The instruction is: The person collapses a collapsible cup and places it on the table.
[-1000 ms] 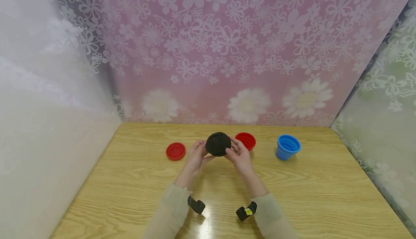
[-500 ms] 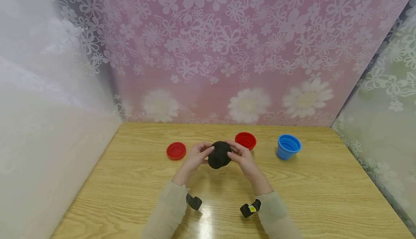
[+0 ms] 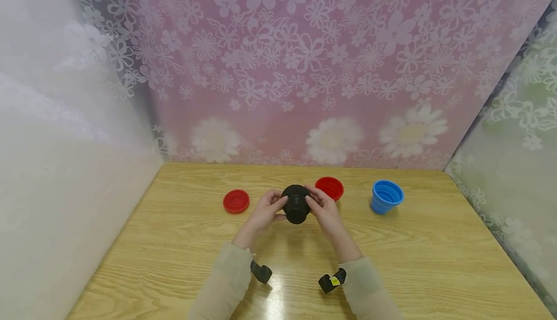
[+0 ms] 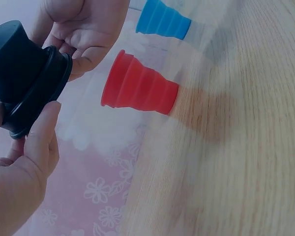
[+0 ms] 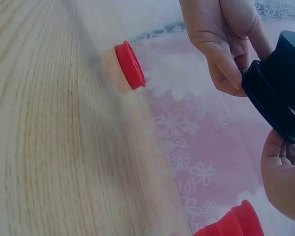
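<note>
A black collapsible cup [image 3: 296,205] is held between my two hands above the middle of the table. Its narrow end is pushed out and points toward me; the wide rim faces away. My left hand [image 3: 263,212] pinches the left side of the rim, thumb on the near face. On the opposite side, my right hand [image 3: 324,212] grips it the same way. In the left wrist view, the black cup [image 4: 19,73] shows a stepped wall beside its broad rim. Just behind my right hand stands a red collapsible cup [image 3: 329,188], extended and upright.
A blue extended cup [image 3: 386,197] stands farther right on the wooden table [image 3: 174,252]. To the left lies a flattened red cup [image 3: 236,201]. A flowered pink curtain [image 3: 270,93] rises behind the table's back edge, with pale sheets at both sides.
The black cup has turned from showing a round flat face to showing its narrow end extended toward me. Both thumbs have shifted onto its side. The other cups stay where they were.
</note>
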{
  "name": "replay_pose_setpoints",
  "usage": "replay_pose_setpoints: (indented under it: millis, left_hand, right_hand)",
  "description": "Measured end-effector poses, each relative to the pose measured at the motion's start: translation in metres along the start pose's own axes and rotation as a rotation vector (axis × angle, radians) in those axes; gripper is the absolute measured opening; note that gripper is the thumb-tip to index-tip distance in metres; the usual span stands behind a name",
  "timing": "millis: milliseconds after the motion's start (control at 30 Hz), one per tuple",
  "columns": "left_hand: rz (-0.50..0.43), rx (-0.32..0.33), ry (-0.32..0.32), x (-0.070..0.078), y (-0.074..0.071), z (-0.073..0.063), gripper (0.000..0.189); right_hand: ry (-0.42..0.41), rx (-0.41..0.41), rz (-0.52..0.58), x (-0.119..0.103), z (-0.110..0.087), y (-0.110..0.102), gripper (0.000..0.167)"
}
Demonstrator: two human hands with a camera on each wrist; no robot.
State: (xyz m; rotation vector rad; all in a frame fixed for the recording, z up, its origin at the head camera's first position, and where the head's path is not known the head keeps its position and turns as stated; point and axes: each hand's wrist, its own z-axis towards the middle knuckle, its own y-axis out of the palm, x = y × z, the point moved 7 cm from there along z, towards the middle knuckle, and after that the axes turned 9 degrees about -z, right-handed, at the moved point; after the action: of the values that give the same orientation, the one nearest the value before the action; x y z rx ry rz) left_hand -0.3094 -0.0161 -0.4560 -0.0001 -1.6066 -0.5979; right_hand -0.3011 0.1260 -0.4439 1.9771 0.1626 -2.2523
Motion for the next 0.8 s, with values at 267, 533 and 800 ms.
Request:
replay_pose_setpoints:
  millis: [267, 533, 800]
  left_hand:
    - [0.043, 0.016, 0.025, 0.002, -0.002, 0.004, 0.030]
    - [0.060, 0.006, 0.012, 0.021, 0.010, -0.006, 0.031]
    - [0.097, 0.017, 0.012, 0.025, 0.014, -0.009, 0.033]
  right_hand:
    - [-0.057, 0.015, -0.032, -0.003, 0.000, 0.001, 0.039]
    - [-0.024, 0.019, -0.074, -0.006, -0.001, 0.002, 0.036]
    - [-0.006, 0.039, -0.146, -0.009, 0.000, 0.002, 0.031]
